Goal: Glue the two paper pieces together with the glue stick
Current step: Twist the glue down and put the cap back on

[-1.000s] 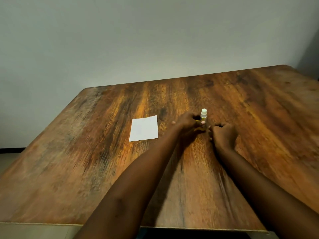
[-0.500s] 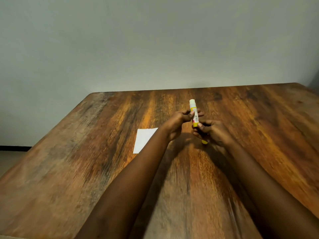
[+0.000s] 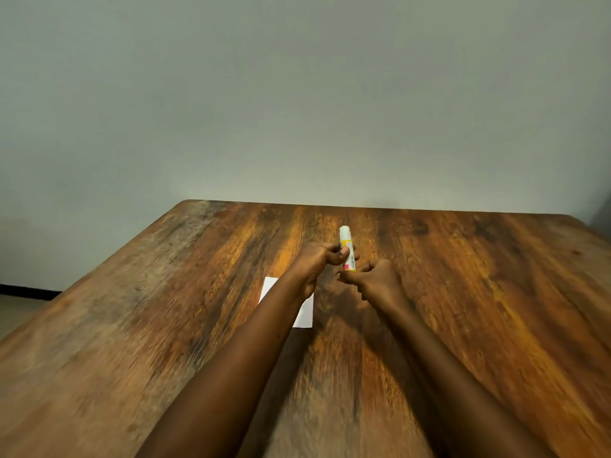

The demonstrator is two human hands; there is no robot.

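Note:
The glue stick (image 3: 347, 248), yellow-labelled with a white top end, stands upright above the table. My left hand (image 3: 317, 259) is wrapped around its middle. My right hand (image 3: 375, 280) is just below and to the right, fingers curled onto the stick's lower end, which they hide. A white paper (image 3: 305, 314) lies flat on the table under my left forearm, which covers most of it. I cannot tell whether it is one sheet or two stacked.
The brown wooden table (image 3: 496, 292) runs to a far edge against a plain grey wall (image 3: 297, 110). Its left edge drops to the floor (image 3: 16, 309). Nothing else lies on the tabletop.
The glue stick has been lifted off the table by my left hand, and my right hand has closed on its lower end. My view has tilted up, so my left forearm now covers the paper.

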